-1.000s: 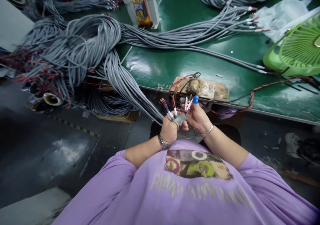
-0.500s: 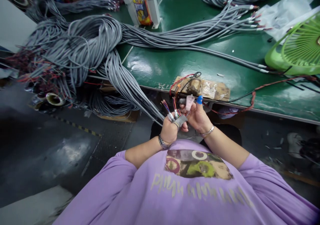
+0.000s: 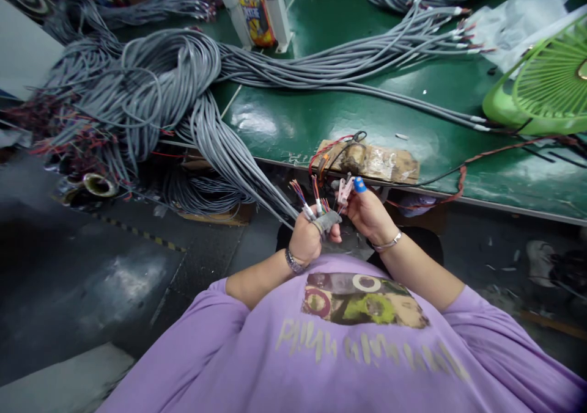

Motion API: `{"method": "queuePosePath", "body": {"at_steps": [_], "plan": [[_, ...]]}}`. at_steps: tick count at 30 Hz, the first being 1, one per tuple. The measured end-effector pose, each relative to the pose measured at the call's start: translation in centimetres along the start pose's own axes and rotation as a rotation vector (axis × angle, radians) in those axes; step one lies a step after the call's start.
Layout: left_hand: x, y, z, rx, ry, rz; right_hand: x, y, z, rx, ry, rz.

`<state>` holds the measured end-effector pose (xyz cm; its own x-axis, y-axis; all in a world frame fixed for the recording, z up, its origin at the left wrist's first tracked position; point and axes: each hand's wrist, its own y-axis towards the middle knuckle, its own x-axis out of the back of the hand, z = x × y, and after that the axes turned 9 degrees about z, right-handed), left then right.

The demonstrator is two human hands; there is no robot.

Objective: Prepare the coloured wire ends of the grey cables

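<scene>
My left hand (image 3: 306, 239) is closed around the ends of several grey cables (image 3: 270, 196). Their stripped ends stick up above the fist as thin coloured wires (image 3: 299, 192) with white wraps at the base. A grey covering (image 3: 327, 220) is on a finger of this hand, near the wires. Just to the right, my right hand (image 3: 370, 217) pinches a small pink clip-like tool (image 3: 344, 191) near the wire ends. A blue finger cot (image 3: 359, 184) caps the right thumb. What the tool's lower end touches is too small to make out.
A green workbench (image 3: 275, 116) spans the front, with a big coil of grey cables (image 3: 174, 65) at its left. By the near edge lies a cardboard piece (image 3: 394, 164) with red and black leads. A green fan (image 3: 545, 83) and plastic bag (image 3: 518, 25) are at the right.
My right thumb and the pink tool have shifted slightly left and tilted, so the tool's clip shape shows more. My left hand keeps its grip on the cables, a little further left.
</scene>
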<state>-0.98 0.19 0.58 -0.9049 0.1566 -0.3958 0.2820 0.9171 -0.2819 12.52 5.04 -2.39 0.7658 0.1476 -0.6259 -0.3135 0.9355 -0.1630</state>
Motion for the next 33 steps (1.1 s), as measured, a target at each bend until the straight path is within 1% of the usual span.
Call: {"method": "queuePosePath", "body": {"at_steps": [3, 6, 11, 17, 22, 25, 30, 33], "plan": [[-0.1, 0.2, -0.1, -0.001, -0.010, -0.015, -0.3, 0.0, 0.1, -0.032, 0.033, -0.016], [-0.3, 0.3, -0.1, -0.020, -0.008, -0.031, -0.8, 0.3, 0.4, -0.060, 0.126, -0.079], [-0.7, 0.4, -0.2, -0.007, 0.015, -0.048, -1.2, 0.7, 0.3, -0.056, 0.182, -0.138], [-0.5, 0.4, 0.0, -0.033, 0.016, -0.053, -0.8, 0.3, 0.0, -0.087, 0.215, -0.065], [0.0, -0.2, 0.2, -0.030, 0.000, -0.007, -0.9, 0.1, 0.8, -0.161, 0.188, -0.016], [0.5, -0.3, 0.2, 0.003, -0.006, 0.053, -0.9, 0.1, 1.1, -0.124, 0.171, -0.008], [0.9, 0.3, -0.2, 0.071, -0.039, 0.132, -0.7, 0.3, 0.4, 0.031, 0.101, -0.032], [0.8, 0.6, -0.3, 0.075, -0.058, 0.148, -0.8, 0.5, -0.1, 0.018, 0.140, -0.020]]}}
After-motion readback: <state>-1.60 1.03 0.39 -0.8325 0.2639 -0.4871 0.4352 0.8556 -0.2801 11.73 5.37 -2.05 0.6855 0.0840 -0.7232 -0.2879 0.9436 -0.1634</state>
